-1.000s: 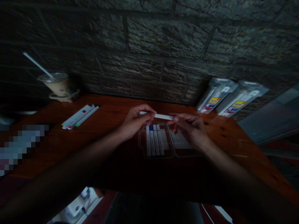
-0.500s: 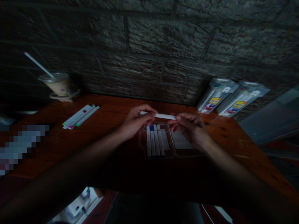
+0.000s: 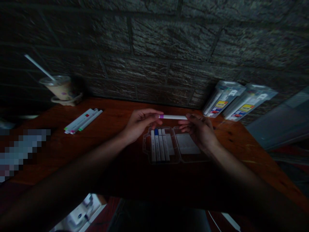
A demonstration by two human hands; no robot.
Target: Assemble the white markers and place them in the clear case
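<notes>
A white marker (image 3: pixel 173 117) with a purple band near its left end lies level between my two hands, above the table. The fingertips of my left hand (image 3: pixel 138 125) are closed on the end by the purple band, and the cap there is partly hidden by them. At the opposite end, my right hand (image 3: pixel 202 130) pinches the marker between thumb and fingers. Just below the hands rests an open clear plastic case (image 3: pixel 145 141). Several white markers (image 3: pixel 160 146), one with a blue end, lie side by side in its left half; a pale sheet (image 3: pixel 188 145) shows in the right half.
A loose group of markers (image 3: pixel 83 121) lies on the wooden table (image 3: pixel 116 112) at left. Behind them stands a drink cup (image 3: pixel 60 90) with a straw. Two upright marker packs (image 3: pixel 220 100) lean near the stone wall (image 3: pixel 154 42) at right.
The purple band of the marker has come into sight beside my left fingers. My right hand and the marker's right end have shifted slightly to the right.
</notes>
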